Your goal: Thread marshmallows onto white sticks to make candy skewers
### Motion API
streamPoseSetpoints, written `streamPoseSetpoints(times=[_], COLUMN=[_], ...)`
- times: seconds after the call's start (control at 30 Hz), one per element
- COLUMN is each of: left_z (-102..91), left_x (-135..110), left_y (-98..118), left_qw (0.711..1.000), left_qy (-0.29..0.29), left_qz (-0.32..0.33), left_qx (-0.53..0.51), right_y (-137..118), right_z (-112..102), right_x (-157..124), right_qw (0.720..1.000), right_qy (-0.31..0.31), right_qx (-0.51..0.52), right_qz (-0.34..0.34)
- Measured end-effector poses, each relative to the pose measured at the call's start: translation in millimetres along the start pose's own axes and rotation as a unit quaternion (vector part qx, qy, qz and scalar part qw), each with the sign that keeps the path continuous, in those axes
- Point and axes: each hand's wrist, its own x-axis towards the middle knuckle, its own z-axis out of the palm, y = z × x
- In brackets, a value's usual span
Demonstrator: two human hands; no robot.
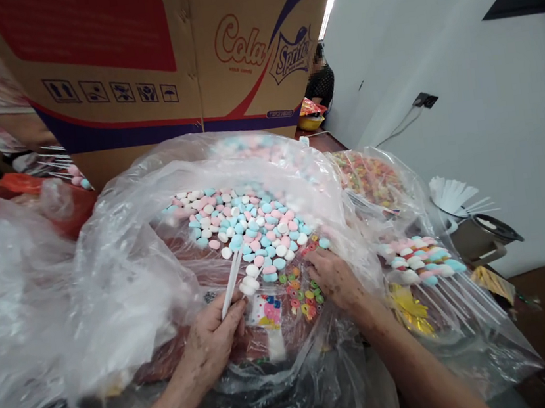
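Note:
My left hand point(218, 326) is closed around white sticks point(232, 282); white marshmallows point(249, 280) sit just beyond its fingertips, seemingly on one stick. Over the ring-shaped candies point(303, 293), my right hand point(334, 276) has its fingers bent together at the small red rings; whether a ring is pinched there is hidden. A loose pile of pink, blue and white marshmallows point(250, 226) spreads out ahead of both hands inside a large clear plastic bag point(120, 216). Between the hands lies a small printed packet point(266, 311) with a colourful cartoon picture.
A tall cardboard box point(142, 114) stands right behind the bag. To the right are finished marshmallow skewers point(421, 258), yellow ties point(409, 309), a bag of ring candies point(371, 175) and a dark container point(489, 233) with white sticks. People are partly visible behind the box.

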Motion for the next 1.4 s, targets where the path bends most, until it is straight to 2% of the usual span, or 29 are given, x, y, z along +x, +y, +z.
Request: streamPoseSetpoints(times=[0.17,0.33,0.47,0.7,0.83,0.93,1.03,1.13,1.2,1.4], left_z=[-0.7,-1.5,-1.8,-2.3,-2.0,-0.9,0.2,0.3,-0.4,-2.1], left_x=[1,3,3,1,1,1,0,1,1,0], left_y=[-5,-11,-11,-8,-6,-3,-1,-1,-1,0], left_qw=[1.0,1.0,1.0,1.0,1.0,1.0,1.0,1.0,1.0,1.0], left_qy=[-0.002,-0.013,-0.016,-0.007,-0.007,-0.006,-0.001,-0.004,-0.008,-0.01], left_qz=[0.017,0.02,0.02,0.015,0.015,0.007,0.001,0.006,0.01,0.013], left_qx=[0.008,-0.001,-0.002,0.008,0.006,0.006,-0.005,0.004,0.012,0.021], right_y=[9,16,11,-4,-2,2,2,0,-1,-5], right_z=[2,-1,-5,3,-1,-5,-5,-5,-8,-27], right_x=[-1,1,1,3,0,-2,-2,1,2,-7], right_qw=[0.998,0.997,0.997,1.0,0.995,0.97,0.914,0.865,0.851,0.839], right_qy=[0.009,0.021,0.027,0.014,0.035,0.057,0.058,0.062,0.062,0.008], right_qx=[0.062,0.073,0.065,0.019,0.093,0.216,0.361,0.452,0.476,0.516], right_qz=[0.002,0.004,0.026,-0.004,0.024,0.093,0.176,0.21,0.214,0.171])
